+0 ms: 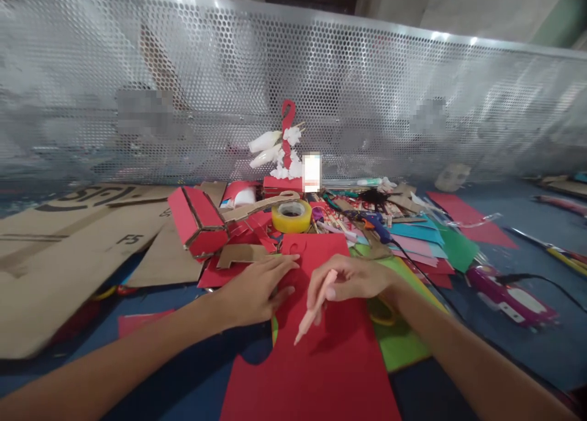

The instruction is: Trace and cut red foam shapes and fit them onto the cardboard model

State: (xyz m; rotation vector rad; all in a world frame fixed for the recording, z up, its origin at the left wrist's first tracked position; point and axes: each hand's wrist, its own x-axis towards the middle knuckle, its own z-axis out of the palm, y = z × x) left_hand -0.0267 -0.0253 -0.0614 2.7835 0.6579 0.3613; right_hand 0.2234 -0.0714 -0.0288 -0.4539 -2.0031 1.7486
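Note:
A sheet of red paper (321,372) lies before me, with a curved notch cut into its left edge. My left hand (257,289) rests at the sheet's upper left, palm down, fingers stretched out and holding nothing. Over the sheet, my right hand (343,280) grips a pale pink pen (312,314), its tip pointing down and towards me. I cannot tell whether the tip touches the paper. Just beyond my left fingers is a piece of brown cardboard (243,255). Green paper (398,341) shows under the red sheet, with a yellow loop, perhaps a scissor handle, partly hidden by my right wrist.
Behind the sheet are a roll of yellow tape (291,216), a red cardboard box (199,219) and a blue glue gun (378,225). Large cardboard (68,250) covers the left. A purple device (513,296) with a cord sits right. A perforated metal panel (293,60) borders the back.

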